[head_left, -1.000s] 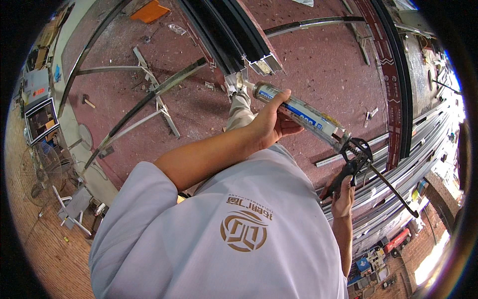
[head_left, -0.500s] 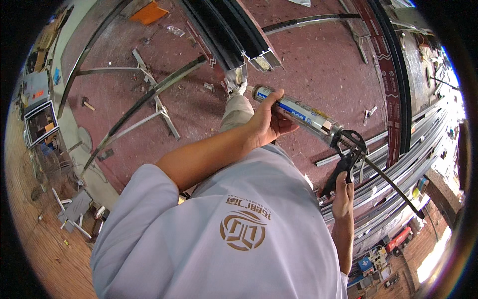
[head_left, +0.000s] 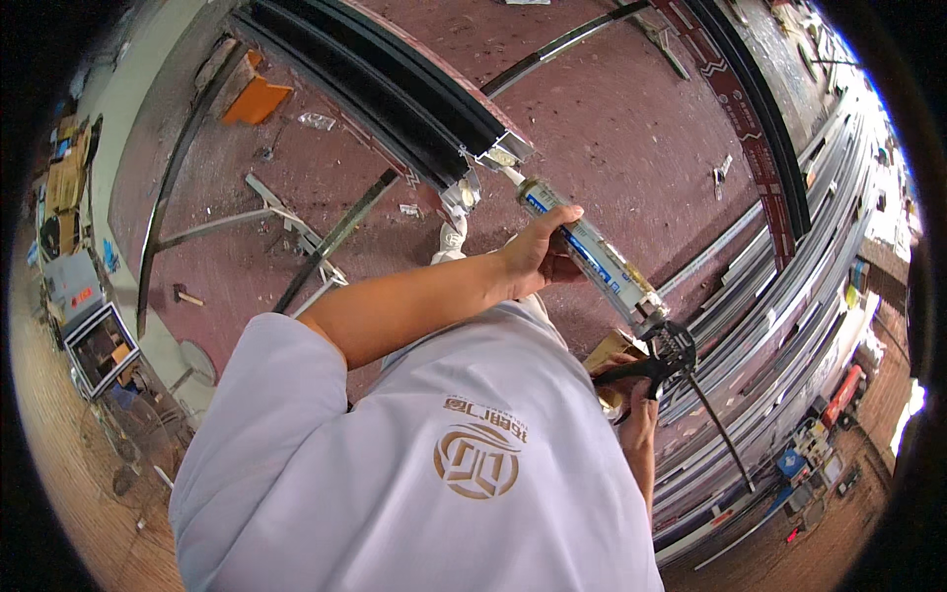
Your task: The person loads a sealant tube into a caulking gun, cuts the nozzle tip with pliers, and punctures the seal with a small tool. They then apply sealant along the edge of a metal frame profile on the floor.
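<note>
My left hand (head_left: 536,253) is closed around the front part of the tube in a caulking gun (head_left: 602,264). At the rear, my right hand (head_left: 639,412) is closed around the gun's black handle, partly hidden by it. The gun slants from upper left to lower right, its plunger rod (head_left: 722,434) sticking out behind. Its pale nozzle (head_left: 513,176) points at the cut end of a long black metal profile (head_left: 385,94); whether they touch I cannot tell. Yellowish-white material shows inside the profile's hollow end (head_left: 501,156).
Thin metal stands (head_left: 335,237) reach across the reddish floor (head_left: 612,128) at left. A second black profile (head_left: 760,109) with patterned red film runs along the right, beside a stack of long grey profiles (head_left: 769,326). A hammer (head_left: 187,295) and an orange piece (head_left: 256,102) lie left.
The view has turned, so the black profile slants more to the left. The gun's nozzle has come up to the profile's end, and my right hand with the handle is lower and closer in.
</note>
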A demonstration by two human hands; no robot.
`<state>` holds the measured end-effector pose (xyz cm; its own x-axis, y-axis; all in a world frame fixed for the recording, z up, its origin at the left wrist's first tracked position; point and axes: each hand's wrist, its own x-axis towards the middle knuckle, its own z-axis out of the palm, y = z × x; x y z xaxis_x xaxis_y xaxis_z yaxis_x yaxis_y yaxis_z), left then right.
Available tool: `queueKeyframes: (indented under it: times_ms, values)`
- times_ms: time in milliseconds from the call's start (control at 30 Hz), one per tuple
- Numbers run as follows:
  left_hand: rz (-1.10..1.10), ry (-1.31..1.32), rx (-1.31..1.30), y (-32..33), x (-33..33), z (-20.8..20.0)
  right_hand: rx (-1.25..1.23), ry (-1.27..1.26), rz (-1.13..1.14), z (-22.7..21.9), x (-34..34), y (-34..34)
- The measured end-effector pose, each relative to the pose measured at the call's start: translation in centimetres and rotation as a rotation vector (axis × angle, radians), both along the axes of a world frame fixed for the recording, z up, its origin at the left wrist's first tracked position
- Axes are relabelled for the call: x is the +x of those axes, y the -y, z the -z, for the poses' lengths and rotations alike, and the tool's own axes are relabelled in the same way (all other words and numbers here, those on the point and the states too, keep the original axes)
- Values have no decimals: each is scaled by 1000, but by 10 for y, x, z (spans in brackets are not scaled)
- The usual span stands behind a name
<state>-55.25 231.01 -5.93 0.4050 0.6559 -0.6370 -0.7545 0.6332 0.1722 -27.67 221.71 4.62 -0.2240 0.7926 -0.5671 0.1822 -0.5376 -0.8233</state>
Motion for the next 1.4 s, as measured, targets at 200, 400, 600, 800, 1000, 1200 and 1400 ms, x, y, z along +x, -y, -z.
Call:
queueKeyframes:
  times_ms: [200,400,600,800,1000,1200,1400]
  values:
    - [123,-79,-19,8,-18,6,38,-38,133,29,-30,44]
    - [193,-79,-8,14,-27,12,58,3,192,44,-46,72]
    - [245,-89,20,15,-29,17,96,-21,296,54,-54,89]
    - [250,-75,51,15,-28,20,93,-49,421,57,-59,95]
    - [258,-78,49,14,-26,20,99,-19,418,51,-61,93]
    - [263,-89,59,15,-25,19,119,-4,423,49,-64,92]
    - [266,-84,83,14,-24,21,118,-5,419,48,-63,91]
